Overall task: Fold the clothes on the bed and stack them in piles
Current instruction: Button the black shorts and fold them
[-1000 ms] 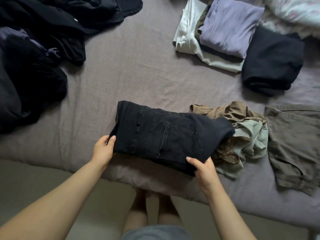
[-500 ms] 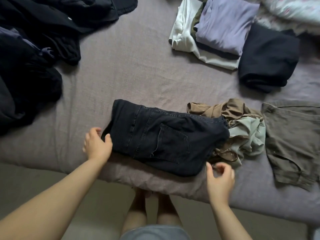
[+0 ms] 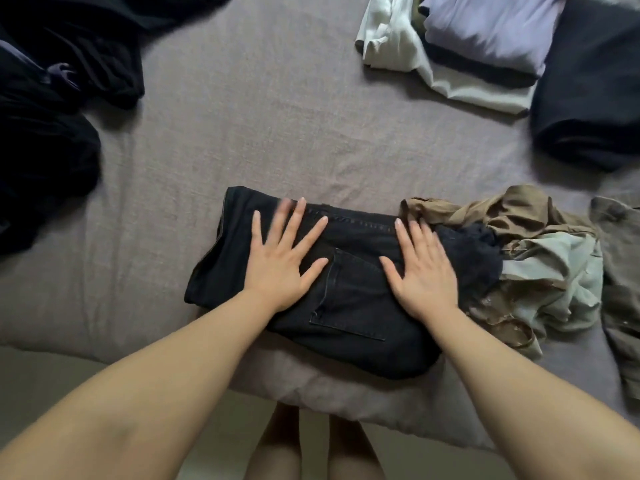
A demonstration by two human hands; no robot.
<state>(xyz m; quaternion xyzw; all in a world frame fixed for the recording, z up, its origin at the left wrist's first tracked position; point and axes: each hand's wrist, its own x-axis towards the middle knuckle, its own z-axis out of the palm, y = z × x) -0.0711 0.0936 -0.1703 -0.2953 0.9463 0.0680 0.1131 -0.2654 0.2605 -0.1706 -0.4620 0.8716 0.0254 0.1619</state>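
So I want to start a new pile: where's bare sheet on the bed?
Bare sheet runs between the dark heap and the folded stacks, beyond the jeans. Crowded beside them: crumpled clothes.

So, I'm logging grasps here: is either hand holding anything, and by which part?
Nothing is held. Left hand and right hand press flat on the folded black jeans.

text: none legible | labels/brands: none readable on the folded black jeans [image 3: 349, 289] at 6 o'clock | numbers/signs: none on the folded pile [image 3: 485, 46] at 1 o'clock, the dark heap [image 3: 52, 98] at 10 o'clock, or the bed sheet [image 3: 259, 116]
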